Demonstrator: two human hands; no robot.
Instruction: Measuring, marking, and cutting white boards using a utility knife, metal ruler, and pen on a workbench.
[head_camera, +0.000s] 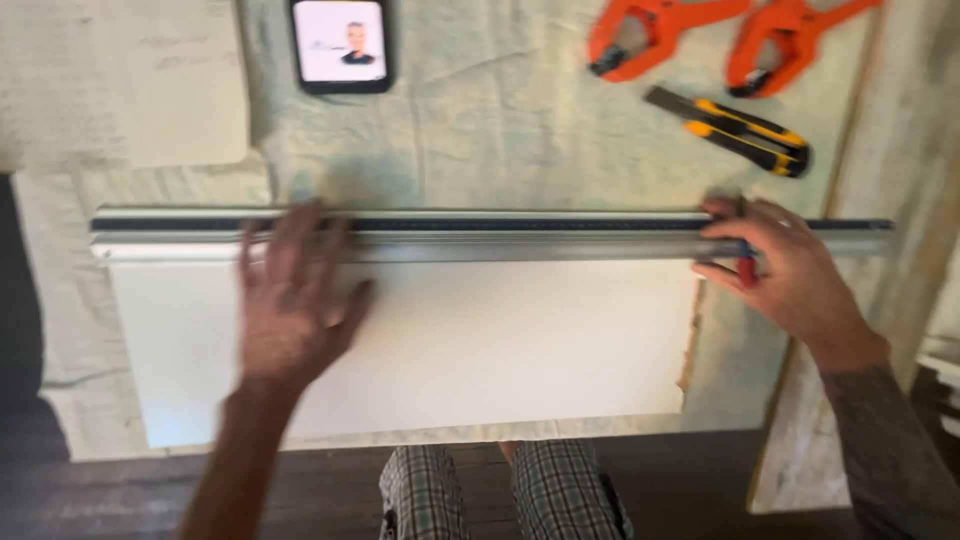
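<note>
Metal straightedge (520, 238) lies across the white board's (450, 350) top edge on the cloth (480, 150); left hand (290, 300) presses it, fingers spread flat; right hand (785, 265) pinches a red-handled cutter (746, 268) at its right end.

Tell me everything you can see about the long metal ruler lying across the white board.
The ruler is a long straight bar, silvery metal by its look, with a dark blue strip along its far edge. It lies flat and level across the top edge of the white board, overhanging it at both ends. The left hand presses flat on it left of centre; the right hand grips it near the right end, with something small and red at the fingers. The picture is blurred, so any markings cannot be made out.
</note>
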